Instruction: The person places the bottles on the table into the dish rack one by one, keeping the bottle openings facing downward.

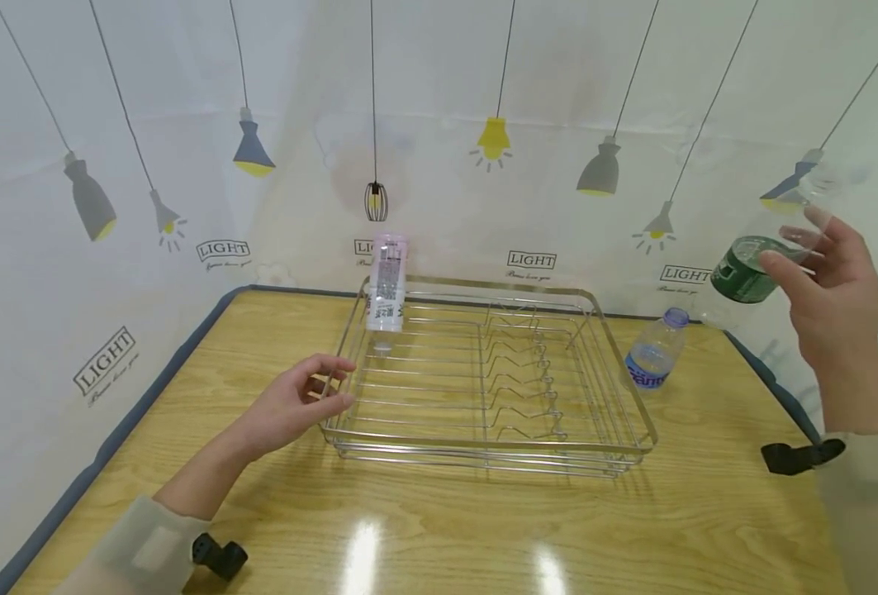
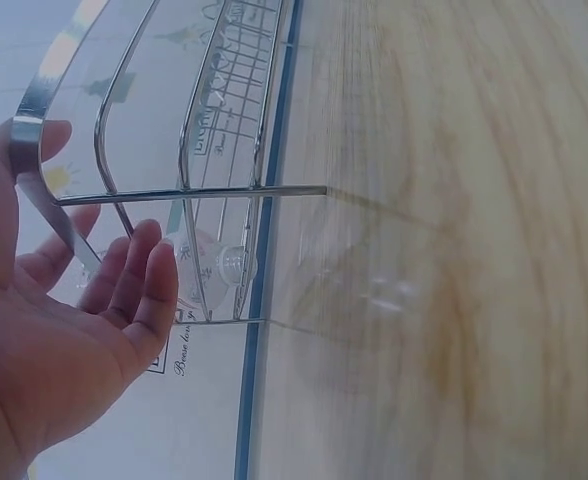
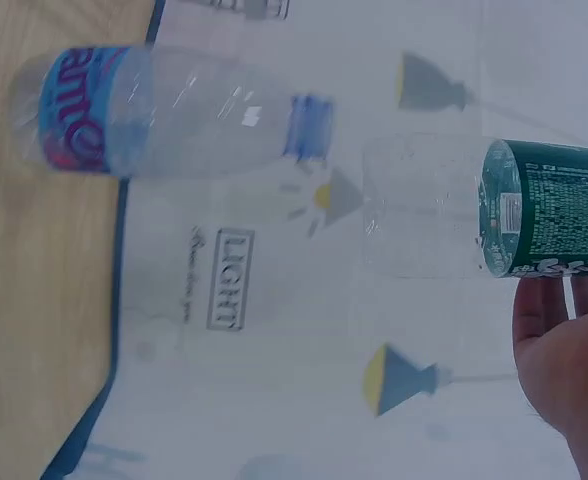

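Observation:
My right hand (image 1: 840, 281) holds a clear plastic bottle with a green label (image 1: 745, 268) in the air at the right, tilted. In the right wrist view, fingers show beneath the green label (image 3: 562, 210). A wire dish rack (image 1: 483, 446) stands on the table. At its left side, my left hand (image 1: 286, 405) reaches over the rim, fingers loosely bent and thumb apart from them. The left wrist view shows the flat metal rim (image 2: 26, 145) between thumb and fingers. A clear bottle with a pink and white label (image 1: 388, 289) leans at the rack's back left corner.
Right of the rack, a small water bottle with a blue label and purple cap (image 1: 654, 351) stands on the wooden table (image 1: 439, 529). Behind the table hangs a white sheet printed with lamps (image 1: 439, 149). Wire dividers (image 1: 524, 380) rise inside the rack's right half.

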The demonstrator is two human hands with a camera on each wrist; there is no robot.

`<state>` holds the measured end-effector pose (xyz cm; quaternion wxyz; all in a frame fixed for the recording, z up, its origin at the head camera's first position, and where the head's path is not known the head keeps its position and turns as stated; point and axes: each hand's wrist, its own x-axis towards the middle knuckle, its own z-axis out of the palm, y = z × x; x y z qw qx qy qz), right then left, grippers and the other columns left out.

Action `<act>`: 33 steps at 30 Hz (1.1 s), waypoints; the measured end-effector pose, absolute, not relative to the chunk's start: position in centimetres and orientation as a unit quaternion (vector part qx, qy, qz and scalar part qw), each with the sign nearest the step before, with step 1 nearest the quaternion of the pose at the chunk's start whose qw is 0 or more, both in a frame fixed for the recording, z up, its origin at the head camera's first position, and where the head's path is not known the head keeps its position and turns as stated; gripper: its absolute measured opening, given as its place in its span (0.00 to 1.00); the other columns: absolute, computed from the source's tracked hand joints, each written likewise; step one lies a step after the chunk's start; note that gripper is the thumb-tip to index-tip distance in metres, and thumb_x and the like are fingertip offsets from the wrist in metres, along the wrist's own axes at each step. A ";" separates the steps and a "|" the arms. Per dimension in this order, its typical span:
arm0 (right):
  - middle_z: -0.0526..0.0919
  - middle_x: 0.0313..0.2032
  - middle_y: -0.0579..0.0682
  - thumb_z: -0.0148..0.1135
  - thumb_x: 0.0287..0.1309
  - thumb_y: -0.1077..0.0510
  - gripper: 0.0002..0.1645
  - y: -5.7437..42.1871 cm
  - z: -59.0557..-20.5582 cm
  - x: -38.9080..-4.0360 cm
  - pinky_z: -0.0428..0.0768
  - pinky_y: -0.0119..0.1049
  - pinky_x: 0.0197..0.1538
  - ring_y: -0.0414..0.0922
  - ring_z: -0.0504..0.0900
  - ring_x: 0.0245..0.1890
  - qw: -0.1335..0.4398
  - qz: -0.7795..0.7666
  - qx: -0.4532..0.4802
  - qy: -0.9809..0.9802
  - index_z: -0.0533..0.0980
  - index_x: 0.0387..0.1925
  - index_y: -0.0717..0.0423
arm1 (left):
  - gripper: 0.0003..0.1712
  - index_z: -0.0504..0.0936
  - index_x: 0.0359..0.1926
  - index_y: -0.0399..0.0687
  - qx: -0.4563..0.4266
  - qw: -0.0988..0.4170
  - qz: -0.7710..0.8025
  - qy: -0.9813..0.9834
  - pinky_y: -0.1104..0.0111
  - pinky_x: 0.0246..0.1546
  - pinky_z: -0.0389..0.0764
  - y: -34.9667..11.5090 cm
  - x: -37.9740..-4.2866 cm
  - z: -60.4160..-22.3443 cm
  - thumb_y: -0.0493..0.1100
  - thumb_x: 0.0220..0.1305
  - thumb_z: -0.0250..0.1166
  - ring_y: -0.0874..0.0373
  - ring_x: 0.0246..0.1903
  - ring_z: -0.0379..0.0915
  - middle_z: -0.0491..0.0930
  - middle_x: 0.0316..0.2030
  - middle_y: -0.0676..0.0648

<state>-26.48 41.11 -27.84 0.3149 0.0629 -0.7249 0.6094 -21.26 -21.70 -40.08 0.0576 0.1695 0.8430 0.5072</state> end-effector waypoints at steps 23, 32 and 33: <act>0.82 0.63 0.36 0.66 0.71 0.71 0.40 29.5 -27.9 -24.4 0.85 0.19 0.48 0.39 0.81 0.55 0.183 0.501 0.254 -0.807 0.70 0.79 0.46 | 0.25 0.78 0.70 0.44 0.151 -0.028 0.513 0.845 0.72 0.55 0.83 -21.7 -20.9 -37.1 0.47 0.79 0.69 0.45 0.62 0.78 0.79 0.68 0.39; 0.80 0.64 0.35 0.73 0.69 0.66 0.46 25.8 -27.9 -23.2 0.81 0.16 0.59 0.30 0.83 0.58 0.146 0.432 0.270 -0.848 0.65 0.83 0.47 | 0.23 0.80 0.67 0.44 0.213 -0.048 0.550 0.806 0.73 0.54 0.84 -18.3 -21.1 -34.3 0.40 0.75 0.71 0.56 0.57 0.80 0.81 0.61 0.44; 0.81 0.65 0.39 0.73 0.69 0.67 0.47 25.5 -28.0 -23.1 0.80 0.16 0.60 0.30 0.82 0.58 0.145 0.429 0.275 -0.848 0.65 0.83 0.47 | 0.23 0.80 0.67 0.43 0.220 -0.040 0.557 0.800 0.72 0.54 0.85 -17.7 -21.1 -34.1 0.39 0.74 0.71 0.57 0.56 0.81 0.81 0.61 0.43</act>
